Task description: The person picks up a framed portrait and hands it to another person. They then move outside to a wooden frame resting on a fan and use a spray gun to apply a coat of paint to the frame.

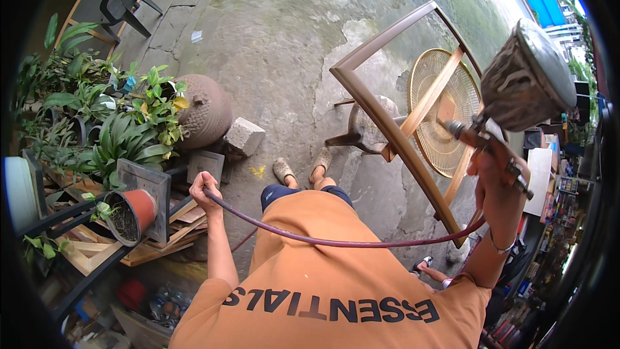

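My right hand (498, 171), raised at the right, is wrapped around the handle of a spray gun (475, 134). A large paint-stained metal cup (526, 81) sits on top of the gun. From its handle a dark red air hose (310, 240) sags across my front. My left hand (205, 192), at the left, is closed around that hose. In front of the gun's nozzle stands a tilted brown frame (378, 116), rectangular, with pale wooden strips (431, 94) fixed across it. A round wire fan grille (423, 87) shows behind the strips. The frame's lower right side is near the hose.
A stool (365, 126) stands behind the frame. To the left are leafy potted plants (129, 136), a round clay jar (205, 111), a concrete block (245, 136), a terracotta-coloured pot (132, 214) and wood scraps (171, 242). A dark chair (126, 0) stands far left. Cluttered shelves (571, 200) line the right.
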{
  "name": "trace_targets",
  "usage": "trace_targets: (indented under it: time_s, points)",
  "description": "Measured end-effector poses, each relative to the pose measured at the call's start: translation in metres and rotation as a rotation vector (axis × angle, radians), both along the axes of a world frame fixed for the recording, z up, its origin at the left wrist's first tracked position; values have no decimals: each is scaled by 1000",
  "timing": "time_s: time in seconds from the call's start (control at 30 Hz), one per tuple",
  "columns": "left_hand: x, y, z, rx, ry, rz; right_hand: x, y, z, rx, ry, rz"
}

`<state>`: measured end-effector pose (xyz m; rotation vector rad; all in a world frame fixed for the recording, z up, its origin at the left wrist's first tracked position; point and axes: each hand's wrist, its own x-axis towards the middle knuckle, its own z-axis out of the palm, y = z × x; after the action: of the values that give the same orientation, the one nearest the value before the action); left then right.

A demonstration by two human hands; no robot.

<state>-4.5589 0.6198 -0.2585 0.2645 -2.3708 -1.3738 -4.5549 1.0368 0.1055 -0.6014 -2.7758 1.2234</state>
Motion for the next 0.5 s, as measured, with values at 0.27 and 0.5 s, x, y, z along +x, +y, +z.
trace_targets:
  time_s: [0.27, 0.5]
  points:
    - [-8, 12, 5, -25, -19, -4, 4, 13, 6, -130, -263, 108]
    - [-10, 29, 18, -90, -13, 23, -15, 64, -39, 51, 141, 44]
